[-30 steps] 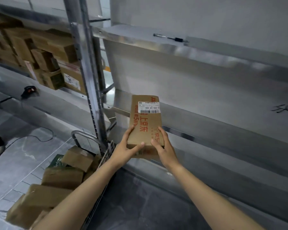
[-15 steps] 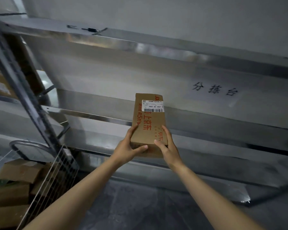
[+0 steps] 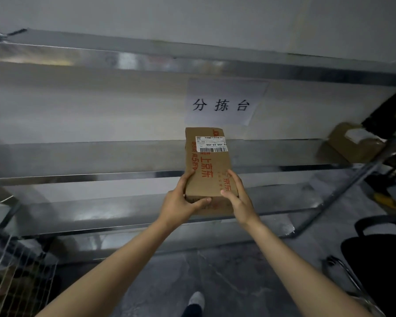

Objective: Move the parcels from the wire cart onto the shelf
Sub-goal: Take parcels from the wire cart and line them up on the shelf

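A long brown cardboard parcel [image 3: 207, 165] with red print and a white barcode label is held up in front of the metal shelf [image 3: 101, 156]. My left hand [image 3: 181, 202] grips its near left corner, thumb across the front edge. My right hand [image 3: 237, 197] grips its near right side. The parcel's far end reaches over the middle shelf board. The wire cart [image 3: 16, 282] shows only as a mesh corner at the bottom left, with brown parcels dimly visible behind the wires.
A paper sign [image 3: 222, 104] with black characters hangs on the shelf's back wall. Another brown parcel [image 3: 352, 143] lies at the shelf's right end. A black chair [image 3: 380, 259] stands at the right. My shoe [image 3: 196, 300] is on the grey floor.
The view has swung right along the shelf: the cart has slid to the bottom left corner, the sign is now centred, and the parcel stays held in both hands.
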A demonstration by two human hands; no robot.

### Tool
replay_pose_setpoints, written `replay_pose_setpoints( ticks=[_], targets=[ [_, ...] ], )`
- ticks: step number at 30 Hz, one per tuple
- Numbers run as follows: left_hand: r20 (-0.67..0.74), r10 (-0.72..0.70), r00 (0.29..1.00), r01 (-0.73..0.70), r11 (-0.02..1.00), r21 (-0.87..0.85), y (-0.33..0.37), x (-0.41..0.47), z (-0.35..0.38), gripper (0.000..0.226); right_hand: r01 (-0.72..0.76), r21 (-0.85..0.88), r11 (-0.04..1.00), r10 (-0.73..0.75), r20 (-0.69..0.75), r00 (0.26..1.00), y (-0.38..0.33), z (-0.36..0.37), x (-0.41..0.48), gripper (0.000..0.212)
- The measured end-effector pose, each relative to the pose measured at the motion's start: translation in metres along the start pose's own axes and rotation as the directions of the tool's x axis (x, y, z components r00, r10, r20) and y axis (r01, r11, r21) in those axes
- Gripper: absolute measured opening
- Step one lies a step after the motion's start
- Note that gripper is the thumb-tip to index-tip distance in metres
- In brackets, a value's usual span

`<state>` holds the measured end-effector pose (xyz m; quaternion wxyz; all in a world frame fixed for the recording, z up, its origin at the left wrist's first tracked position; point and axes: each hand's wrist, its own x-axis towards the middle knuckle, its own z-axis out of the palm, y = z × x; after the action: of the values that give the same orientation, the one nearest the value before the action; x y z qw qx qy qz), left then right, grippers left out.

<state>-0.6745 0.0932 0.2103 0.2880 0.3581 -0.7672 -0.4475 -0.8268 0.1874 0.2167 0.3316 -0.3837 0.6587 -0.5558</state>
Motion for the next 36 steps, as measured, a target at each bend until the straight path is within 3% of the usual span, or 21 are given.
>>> replay_pose_setpoints(
  ticks=[10, 26, 36],
  targets=[
    [0.072, 0.051, 0.996, -0.052, 0.999, 0.014, 0.029, 0.066, 0.071, 0.087, -0.016, 0.014, 1.000, 0.017, -0.091, 0.996, 0.014, -0.086, 0.043, 0.060],
    [0.212, 0.078, 0.974, -0.066, 0.996, -0.063, 0.046, 0.149, 0.136, 0.085, -0.059, 0.065, 0.996, 0.061, -0.030, 0.998, 0.027, -0.182, 0.107, 0.057],
    [0.278, 0.121, 0.953, -0.122, 0.992, -0.012, 0.061, 0.164, 0.172, 0.089, -0.063, 0.087, 0.994, 0.066, -0.030, 0.997, 0.034, -0.231, 0.104, 0.058]
  ],
)
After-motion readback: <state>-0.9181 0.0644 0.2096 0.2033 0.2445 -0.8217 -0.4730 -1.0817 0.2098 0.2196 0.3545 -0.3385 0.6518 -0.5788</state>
